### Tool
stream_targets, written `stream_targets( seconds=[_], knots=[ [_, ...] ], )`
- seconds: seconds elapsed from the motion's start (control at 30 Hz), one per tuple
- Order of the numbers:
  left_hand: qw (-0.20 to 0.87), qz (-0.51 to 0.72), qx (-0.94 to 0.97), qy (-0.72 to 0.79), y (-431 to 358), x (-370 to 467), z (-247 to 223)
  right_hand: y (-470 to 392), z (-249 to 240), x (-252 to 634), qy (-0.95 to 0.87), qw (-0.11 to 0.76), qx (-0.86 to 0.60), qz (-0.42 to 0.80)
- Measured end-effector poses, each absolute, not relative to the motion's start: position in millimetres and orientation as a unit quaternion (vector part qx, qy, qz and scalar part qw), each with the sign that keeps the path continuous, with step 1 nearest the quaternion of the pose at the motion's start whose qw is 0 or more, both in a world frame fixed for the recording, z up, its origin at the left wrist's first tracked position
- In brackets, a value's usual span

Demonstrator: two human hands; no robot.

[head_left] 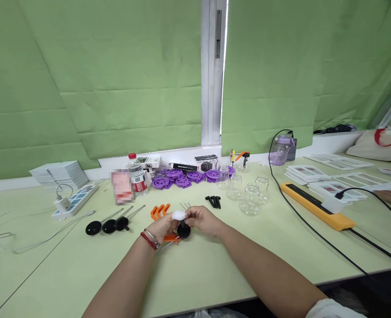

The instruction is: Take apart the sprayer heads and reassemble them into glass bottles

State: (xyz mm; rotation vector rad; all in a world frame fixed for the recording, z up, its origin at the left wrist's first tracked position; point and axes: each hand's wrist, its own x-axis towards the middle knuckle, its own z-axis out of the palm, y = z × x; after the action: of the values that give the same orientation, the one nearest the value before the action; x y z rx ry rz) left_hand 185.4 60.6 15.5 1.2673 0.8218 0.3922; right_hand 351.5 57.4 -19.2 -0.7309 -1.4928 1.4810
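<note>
Closely, left hand (162,227) and right hand (204,220) converge, grasping a black assembly (184,231).

Can make out what looks like "CUP HOLDER", partly blurred, on the small box (206,163) standing at the back of the desk (66,265). Cannot read the white lettering on the slim black-and-white carton (184,167) just left of it, nor the print on the red-capped bottle (138,179) or stacked white sheets (300,173), too small to tell.
</note>
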Motion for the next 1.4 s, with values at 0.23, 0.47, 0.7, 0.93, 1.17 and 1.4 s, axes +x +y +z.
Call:
stream_targets(
  seconds=[0.23,0.47,0.7,0.93,1.17,1.4],
  knots=[
    [0.698,0.172,0.579,0.385,59.9,187.0,16.9,55.9,-17.6,353.1,-0.599,0.44,-0.293,0.602],
    [0.7,0.174,0.573,0.389,58.5,185.8,17.6,52.8,-14.8,354.7,-0.61,0.444,-0.287,0.59],
    [0.701,0.159,0.588,0.37,61.5,184.5,15.5,54.8,-19.5,352.5,-0.62,0.447,-0.311,0.564],
    [0.698,0.158,0.592,0.37,60.5,184.9,17.0,54.6,-19.7,352.1,-0.615,0.446,-0.318,0.567],
    [0.699,0.164,0.587,0.374,59.5,185.8,17.3,52.4,-17.8,353.4,-0.599,0.446,-0.31,0.588],
    [0.694,0.17,0.581,0.389,57.7,185.7,19.1,50.4,-17.5,356.2,-0.627,0.444,-0.294,0.569]
  ],
)
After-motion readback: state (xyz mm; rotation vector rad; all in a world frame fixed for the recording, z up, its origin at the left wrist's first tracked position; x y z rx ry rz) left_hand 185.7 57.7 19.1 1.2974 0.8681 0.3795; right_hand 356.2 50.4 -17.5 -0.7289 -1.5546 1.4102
